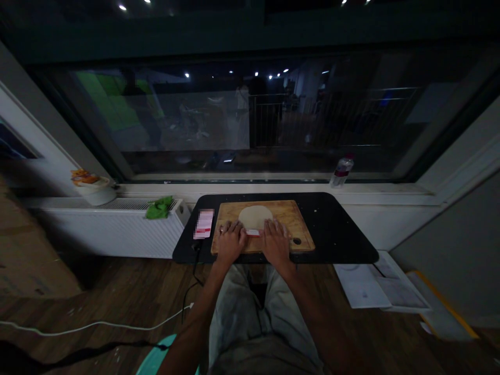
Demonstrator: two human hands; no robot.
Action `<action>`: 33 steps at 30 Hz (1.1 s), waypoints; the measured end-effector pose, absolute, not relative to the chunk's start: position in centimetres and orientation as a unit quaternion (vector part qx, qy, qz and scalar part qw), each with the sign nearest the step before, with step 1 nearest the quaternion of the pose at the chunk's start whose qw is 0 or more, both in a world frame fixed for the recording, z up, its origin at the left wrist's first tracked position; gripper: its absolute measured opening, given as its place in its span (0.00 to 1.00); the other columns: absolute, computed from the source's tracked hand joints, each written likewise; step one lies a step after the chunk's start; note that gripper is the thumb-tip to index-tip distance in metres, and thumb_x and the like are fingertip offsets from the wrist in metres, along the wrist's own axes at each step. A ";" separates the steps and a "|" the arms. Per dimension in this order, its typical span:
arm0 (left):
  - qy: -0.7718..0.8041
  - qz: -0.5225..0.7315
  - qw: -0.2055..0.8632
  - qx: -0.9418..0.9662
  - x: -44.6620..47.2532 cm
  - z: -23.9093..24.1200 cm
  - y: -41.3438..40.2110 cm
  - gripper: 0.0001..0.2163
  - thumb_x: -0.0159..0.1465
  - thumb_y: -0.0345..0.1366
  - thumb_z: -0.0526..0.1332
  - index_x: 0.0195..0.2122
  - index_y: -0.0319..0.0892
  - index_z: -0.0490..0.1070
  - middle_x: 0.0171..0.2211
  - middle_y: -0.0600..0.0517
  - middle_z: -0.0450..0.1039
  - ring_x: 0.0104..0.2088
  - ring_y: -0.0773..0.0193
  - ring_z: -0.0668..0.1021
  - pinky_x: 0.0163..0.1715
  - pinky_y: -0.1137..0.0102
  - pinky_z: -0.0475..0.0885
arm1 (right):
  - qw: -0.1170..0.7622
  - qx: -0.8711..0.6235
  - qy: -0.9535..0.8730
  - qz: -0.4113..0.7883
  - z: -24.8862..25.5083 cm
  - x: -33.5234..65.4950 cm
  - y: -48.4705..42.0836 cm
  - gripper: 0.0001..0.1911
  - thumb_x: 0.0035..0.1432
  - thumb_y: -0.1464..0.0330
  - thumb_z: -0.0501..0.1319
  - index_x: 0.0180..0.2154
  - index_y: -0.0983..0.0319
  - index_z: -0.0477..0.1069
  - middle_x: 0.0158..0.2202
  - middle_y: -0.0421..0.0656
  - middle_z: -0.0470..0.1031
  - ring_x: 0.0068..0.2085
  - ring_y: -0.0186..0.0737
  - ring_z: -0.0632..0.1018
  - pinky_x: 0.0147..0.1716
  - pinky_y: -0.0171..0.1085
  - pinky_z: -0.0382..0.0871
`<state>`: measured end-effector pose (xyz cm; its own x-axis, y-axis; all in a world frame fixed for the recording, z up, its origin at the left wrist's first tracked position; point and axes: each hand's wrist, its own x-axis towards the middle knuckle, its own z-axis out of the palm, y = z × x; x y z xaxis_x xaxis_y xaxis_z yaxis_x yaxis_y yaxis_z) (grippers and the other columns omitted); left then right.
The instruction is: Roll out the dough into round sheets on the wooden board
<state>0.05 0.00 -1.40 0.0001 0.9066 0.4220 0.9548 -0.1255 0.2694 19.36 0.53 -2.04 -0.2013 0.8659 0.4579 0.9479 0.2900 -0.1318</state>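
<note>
A round, flat sheet of pale dough (255, 214) lies on a wooden cutting board (300, 224). Across the near edge of the dough runs a short white rod with a red stripe (253, 233), used as a rolling pin would be; only its middle shows between my hands. My left hand (231, 240) is over the rod's left end, fingers curved forward and close together. Over its right end rests my right hand (275, 240), the fingertips touching the dough's right side. Both palms hide the ends of the rod.
The board sits on a black tabletop (339, 234) by the window. A phone (203, 224) with a cable lies left of the board. On the sill stands a plastic bottle (342, 171). A green cloth or bag (159, 207) lies on the radiator, near a white pot (97, 191).
</note>
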 end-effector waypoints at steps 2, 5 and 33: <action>-0.659 -0.261 0.048 -0.704 0.0 -1.6 -0.3 0.15 0.79 0.39 0.58 0.59 0.52 0.84 0.67 0.49 0.83 0.72 0.43 0.78 0.75 0.42 0.65 | 0.231 -0.589 -0.769 -0.092 -2.3 19.4 0.2 0.29 0.83 0.64 0.49 0.74 0.70 0.71 0.74 0.59 0.75 0.76 0.59 0.69 0.77 0.57 0.54; -0.659 -0.261 0.044 -0.704 -0.1 -1.8 -0.9 0.16 0.80 0.40 0.57 0.60 0.53 0.83 0.67 0.50 0.83 0.73 0.44 0.77 0.77 0.41 0.62 | 0.229 -0.590 -0.769 -0.090 -2.5 19.4 -0.5 0.29 0.83 0.65 0.50 0.76 0.69 0.70 0.75 0.58 0.74 0.78 0.58 0.68 0.78 0.56 0.52; -0.698 -0.222 -0.030 -0.680 2.8 -1.3 2.4 0.27 0.80 0.53 0.57 0.74 0.45 0.71 0.76 0.36 0.70 0.76 0.38 0.70 0.75 0.39 0.67 | 0.178 -0.642 -0.743 -0.062 -0.7 27.6 6.9 0.30 0.82 0.70 0.49 0.79 0.59 0.64 0.69 0.56 0.76 0.67 0.57 0.72 0.65 0.52 0.62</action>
<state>2.79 2.37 -1.30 -0.0728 0.9628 0.2604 0.9361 -0.0241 0.3510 27.58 6.94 -0.73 -0.1131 0.9319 0.3446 0.9761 0.1689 -0.1365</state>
